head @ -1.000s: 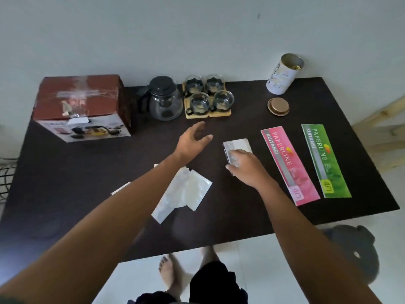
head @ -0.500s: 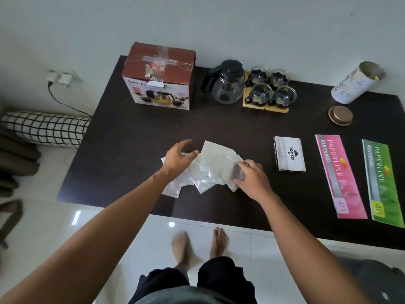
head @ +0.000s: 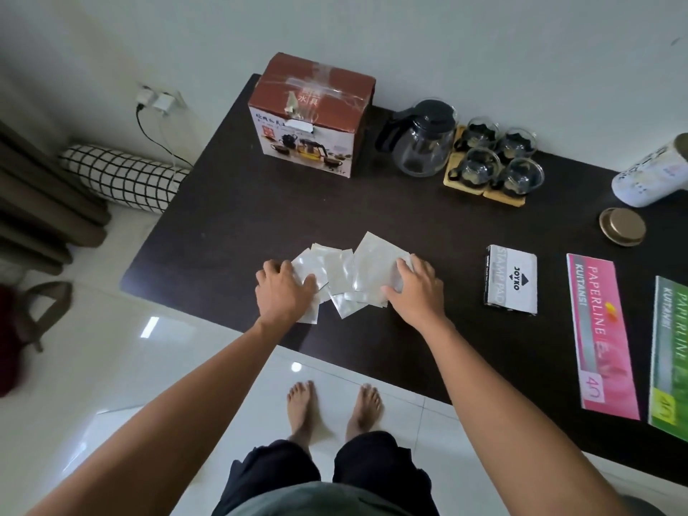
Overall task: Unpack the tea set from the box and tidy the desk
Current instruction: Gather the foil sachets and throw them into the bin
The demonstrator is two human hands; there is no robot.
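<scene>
Both hands now lie on the scattered silvery packets (head: pixel 346 271), where a second ago the right hand (head: pixel 417 292) was at the stamp pad box (head: pixel 512 279) and the left hand (head: pixel 284 290) hovered in the air. The stamp pad box now lies alone, apart from the hands, beside the pink receipt book (head: pixel 599 337) and the green receipt book (head: pixel 672 359). Left fingers rest flat over the packets' left edge, right fingers press the right edge, nothing clenched; it looks like a gathering of the heap, so tidying has moved on to the loose wrappers. The tea set is already out: the glass teapot (head: pixel 422 141) and four cups (head: pixel 497 160) on their wooden coasters stand at the far side of the dark surface (head: pixel 231 225), just right of the taped box (head: pixel 312 113). How many packets lie under the palms is hidden. The white tin (head: pixel 649 175) and the green receipt book are cut off at the right edge, and the box's print is too small to read
</scene>
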